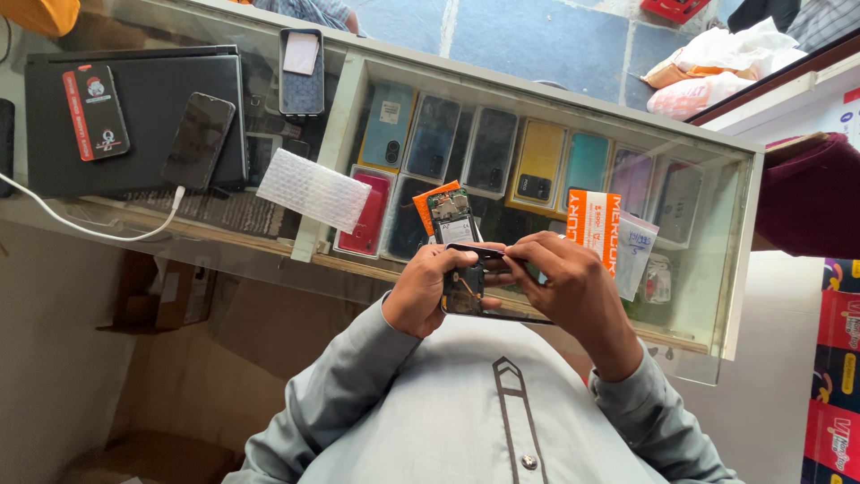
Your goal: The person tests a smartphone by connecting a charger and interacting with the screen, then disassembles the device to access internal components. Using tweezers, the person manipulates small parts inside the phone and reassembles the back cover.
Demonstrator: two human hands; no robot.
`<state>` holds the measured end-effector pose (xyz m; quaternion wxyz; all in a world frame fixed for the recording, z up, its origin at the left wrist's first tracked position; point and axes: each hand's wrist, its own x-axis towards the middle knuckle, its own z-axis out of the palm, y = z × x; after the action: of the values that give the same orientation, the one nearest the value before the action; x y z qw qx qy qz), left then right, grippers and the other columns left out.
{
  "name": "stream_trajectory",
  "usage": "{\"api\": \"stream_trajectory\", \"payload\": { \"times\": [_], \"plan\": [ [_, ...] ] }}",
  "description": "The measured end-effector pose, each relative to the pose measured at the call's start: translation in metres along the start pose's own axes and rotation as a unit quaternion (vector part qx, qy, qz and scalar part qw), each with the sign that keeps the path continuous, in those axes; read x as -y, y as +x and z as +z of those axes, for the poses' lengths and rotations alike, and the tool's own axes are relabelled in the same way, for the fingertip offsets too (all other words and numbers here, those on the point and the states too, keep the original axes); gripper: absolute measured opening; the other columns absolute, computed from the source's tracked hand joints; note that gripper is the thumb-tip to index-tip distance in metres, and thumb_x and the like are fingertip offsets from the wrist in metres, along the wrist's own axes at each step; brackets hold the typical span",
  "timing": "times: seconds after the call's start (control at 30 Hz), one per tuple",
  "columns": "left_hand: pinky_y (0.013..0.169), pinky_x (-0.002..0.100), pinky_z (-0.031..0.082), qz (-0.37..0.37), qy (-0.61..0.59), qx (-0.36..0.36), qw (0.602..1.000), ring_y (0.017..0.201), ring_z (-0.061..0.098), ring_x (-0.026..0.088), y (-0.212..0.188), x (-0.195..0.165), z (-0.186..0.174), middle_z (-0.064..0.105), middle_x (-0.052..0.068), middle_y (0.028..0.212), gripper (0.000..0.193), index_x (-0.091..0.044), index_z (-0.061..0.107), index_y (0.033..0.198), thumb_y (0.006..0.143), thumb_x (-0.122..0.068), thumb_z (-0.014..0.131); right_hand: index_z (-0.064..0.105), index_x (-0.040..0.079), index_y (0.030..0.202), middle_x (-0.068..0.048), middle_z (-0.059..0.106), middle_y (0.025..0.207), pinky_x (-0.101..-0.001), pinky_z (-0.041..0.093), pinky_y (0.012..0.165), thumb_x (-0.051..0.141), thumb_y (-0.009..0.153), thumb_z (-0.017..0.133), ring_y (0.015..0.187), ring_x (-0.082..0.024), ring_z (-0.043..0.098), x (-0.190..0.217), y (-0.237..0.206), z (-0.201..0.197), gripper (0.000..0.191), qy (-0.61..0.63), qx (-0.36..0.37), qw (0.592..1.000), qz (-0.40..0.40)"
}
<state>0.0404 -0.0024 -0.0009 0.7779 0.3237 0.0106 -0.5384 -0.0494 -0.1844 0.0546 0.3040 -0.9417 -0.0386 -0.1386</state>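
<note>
Near the opened black phone with exposed dark circuit board (464,285), a white bubble-textured sheet (313,189) lies to its upper left, an orange-and-white flat packet (593,226) to its right. Beyond it, boxes under the glass tabletop (717,161) show yellow, teal, blue and pink-red. Its holder wears pale grey-green sleeves.

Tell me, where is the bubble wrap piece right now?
The bubble wrap piece lies on the glass counter, left of centre, between the black phone and the hands.
</note>
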Motion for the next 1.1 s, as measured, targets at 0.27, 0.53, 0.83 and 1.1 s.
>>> {"api": "stream_trajectory", "payload": {
  "times": [0.27,0.53,0.83,1.1],
  "plan": [
    [0.085,0.045,0.065,-0.014,0.006,-0.002,1.000,0.117,0.069,0.032,0.002,0.000,-0.005,0.068,0.022,0.124,0.043,0.010,0.061,0.128,0.097,-0.014,0.045,0.071,0.003,0.097,-0.011,0.071,0.091,-0.0379,0.057,0.067,0.004,0.084,0.076,0.078,-0.030,0.071,0.004,0.002,-0.002,0.014,0.011,0.017,1.000,0.006],
    [0.086,0.044,0.064,-0.021,0.011,-0.002,1.000,0.115,0.070,0.030,0.004,0.001,-0.005,0.069,0.020,0.123,0.042,0.009,0.061,0.129,0.100,-0.018,0.047,0.071,0.003,0.094,-0.011,0.071,0.088,-0.0387,0.056,0.064,0.005,0.083,0.077,0.075,-0.031,0.071,0.002,0.001,0.000,0.012,-0.008,0.027,0.999,0.023],
    [0.083,0.043,0.065,0.002,0.032,-0.010,0.999,0.110,0.071,0.029,0.007,0.005,-0.003,0.071,0.018,0.118,0.041,0.006,0.065,0.127,0.102,-0.025,0.051,0.068,0.003,0.086,-0.011,0.064,0.075,-0.0414,0.051,0.055,0.011,0.086,0.076,0.064,-0.031,0.065,0.005,-0.001,0.003,0.011,-0.052,0.033,0.996,0.062],
    [0.077,0.045,0.066,-0.005,-0.034,-0.018,0.999,0.103,0.073,0.028,0.011,0.009,-0.011,0.071,0.019,0.116,0.049,0.007,0.060,0.126,0.106,-0.036,0.046,0.067,0.003,0.088,-0.011,0.063,0.075,-0.0414,0.050,0.055,0.010,0.087,0.075,0.065,-0.030,0.065,0.007,-0.003,0.008,0.011,-0.080,0.023,0.996,0.037]
  ]
}}
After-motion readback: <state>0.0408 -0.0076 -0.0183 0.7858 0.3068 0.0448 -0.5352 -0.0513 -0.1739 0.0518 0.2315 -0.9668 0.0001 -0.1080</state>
